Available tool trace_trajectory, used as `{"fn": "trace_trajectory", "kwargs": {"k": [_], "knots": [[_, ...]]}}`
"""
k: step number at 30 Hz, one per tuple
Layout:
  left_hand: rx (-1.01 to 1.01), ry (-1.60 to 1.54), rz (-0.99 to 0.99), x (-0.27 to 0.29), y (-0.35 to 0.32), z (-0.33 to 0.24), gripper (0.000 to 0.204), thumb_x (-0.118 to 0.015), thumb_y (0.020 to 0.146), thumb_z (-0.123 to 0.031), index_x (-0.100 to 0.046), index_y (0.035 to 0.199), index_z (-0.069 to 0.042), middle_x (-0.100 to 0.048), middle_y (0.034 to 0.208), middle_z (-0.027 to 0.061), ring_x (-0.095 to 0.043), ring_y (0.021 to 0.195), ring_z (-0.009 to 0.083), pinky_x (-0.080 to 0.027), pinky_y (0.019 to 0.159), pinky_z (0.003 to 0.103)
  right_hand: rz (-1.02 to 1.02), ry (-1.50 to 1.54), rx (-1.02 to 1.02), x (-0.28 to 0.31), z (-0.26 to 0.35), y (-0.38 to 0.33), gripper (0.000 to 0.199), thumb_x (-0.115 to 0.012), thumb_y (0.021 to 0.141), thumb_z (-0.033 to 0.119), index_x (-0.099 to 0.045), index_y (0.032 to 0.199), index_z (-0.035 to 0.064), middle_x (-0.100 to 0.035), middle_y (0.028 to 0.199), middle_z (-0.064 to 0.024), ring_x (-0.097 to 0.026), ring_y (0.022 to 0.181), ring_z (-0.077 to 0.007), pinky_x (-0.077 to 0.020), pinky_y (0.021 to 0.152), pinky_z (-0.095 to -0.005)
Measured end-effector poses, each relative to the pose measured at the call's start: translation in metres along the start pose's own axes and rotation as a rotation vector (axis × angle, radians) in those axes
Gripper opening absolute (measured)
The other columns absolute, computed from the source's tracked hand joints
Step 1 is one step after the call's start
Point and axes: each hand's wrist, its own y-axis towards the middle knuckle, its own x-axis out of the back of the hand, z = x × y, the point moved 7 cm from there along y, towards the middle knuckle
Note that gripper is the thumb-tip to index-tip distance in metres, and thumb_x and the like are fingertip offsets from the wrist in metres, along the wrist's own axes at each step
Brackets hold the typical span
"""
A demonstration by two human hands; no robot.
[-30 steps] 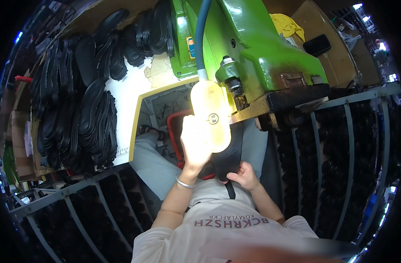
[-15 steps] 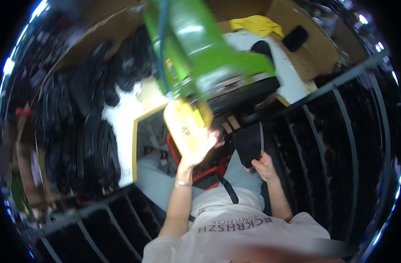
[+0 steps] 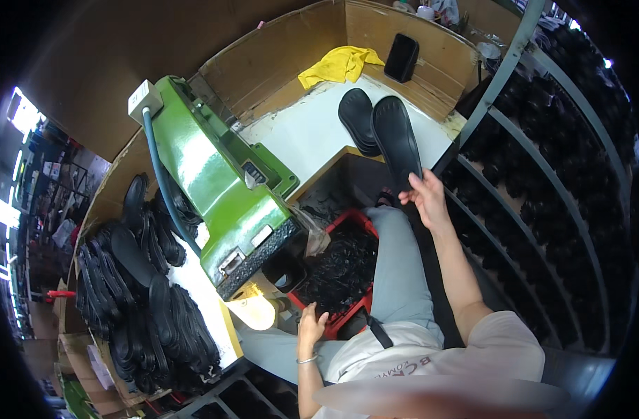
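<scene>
My right hand (image 3: 429,204) is stretched forward on the right, its fingers and thumb at the near end of a black shoe sole (image 3: 395,133). That sole slants over the worktable's edge, its far end beside a small stack of black soles (image 3: 356,119). My left hand (image 3: 310,325) holds nothing and hovers near my lap, thumb apart from the fingers, by the rim of a red basket (image 3: 369,300) filled with black scraps. Ahead of it and to the left stands a green machine (image 3: 214,185) with a brightly lit yellow part (image 3: 255,312) under its head.
Many black soles (image 3: 141,300) are heaped on the table's left side. Cardboard walls (image 3: 277,52) ring the white tabletop (image 3: 298,136). A yellow cloth (image 3: 340,65) and a black oblong object (image 3: 402,57) are at the back. A metal rack (image 3: 543,160) holding dark items stands at right.
My right hand has carried the sole forward from my lap to the table's stack. My left hand has drawn back from the lit yellow part towards my lap. The view has swung right.
</scene>
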Motion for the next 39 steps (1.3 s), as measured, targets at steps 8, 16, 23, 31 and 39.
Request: {"fn": "trace_trajectory", "kwargs": {"k": [8, 16, 23, 31, 39], "knots": [[-0.06, 0.034, 0.104, 0.029, 0.045, -0.076, 0.046, -0.063, 0.084, -0.027, -0.054, 0.12, 0.001, -0.057, 0.117, 0.0221, -0.055, 0.108, 0.0377, -0.046, 0.089, 0.042, -0.104, -0.217, 0.12, -0.004, 0.016, 0.118, 0.035, -0.055, 0.091, 0.017, -0.049, 0.119, -0.0025, -0.061, 0.076, -0.0073, -0.057, 0.05, -0.0111, -0.0463, 0.042, -0.0244], [-0.087, -0.145, -0.458, 0.109, 0.099, -0.042, 0.038, -0.06, 0.087, -0.029, -0.058, 0.115, -0.003, -0.063, 0.102, 0.012, -0.059, 0.098, 0.0214, -0.047, 0.086, 0.033, -0.398, -1.065, 0.475, -0.004, 0.001, 0.165, 0.046, -0.067, 0.078, 0.036, -0.06, 0.107, 0.0005, -0.064, 0.098, -0.0184, -0.062, 0.09, -0.0308, -0.0497, 0.079, -0.0368], [0.002, -0.124, -1.356, 0.345, 0.136, -0.04, 0.06, -0.072, 0.076, -0.026, -0.047, 0.124, 0.0, -0.044, 0.124, 0.0233, -0.043, 0.115, 0.0381, -0.033, 0.1, 0.044, -0.187, -0.701, 0.143, -0.043, -0.023, 0.077, 0.041, -0.059, 0.09, 0.022, -0.048, 0.126, 0.0063, -0.056, 0.072, -0.0064, -0.046, 0.041, -0.0123, -0.0342, 0.032, -0.026], [0.396, -0.633, -1.227, 0.361, 0.203, 0.024, 0.046, -0.075, 0.07, -0.038, -0.065, 0.102, -0.005, -0.065, 0.091, 0.0177, -0.054, 0.099, 0.0358, -0.038, 0.092, 0.042, 0.038, -0.711, -0.195, -0.035, -0.116, -0.015, 0.033, -0.047, 0.081, -0.006, -0.048, 0.113, 0.0013, -0.056, 0.07, -0.004, -0.051, 0.046, -0.0093, -0.0387, 0.032, -0.022], [0.005, -0.2, -1.342, 0.324, 0.186, 0.004, 0.026, -0.081, 0.062, -0.019, -0.06, 0.074, -0.01, -0.056, 0.093, 0.007, -0.044, 0.103, 0.0287, -0.031, 0.093, 0.043, 0.242, -0.5, -0.299, -0.086, -0.152, -0.063, 0.025, -0.061, 0.088, 0.012, -0.051, 0.106, -0.002, -0.053, 0.058, -0.004, -0.047, 0.042, -0.0082, -0.0411, 0.035, -0.0221]]}}
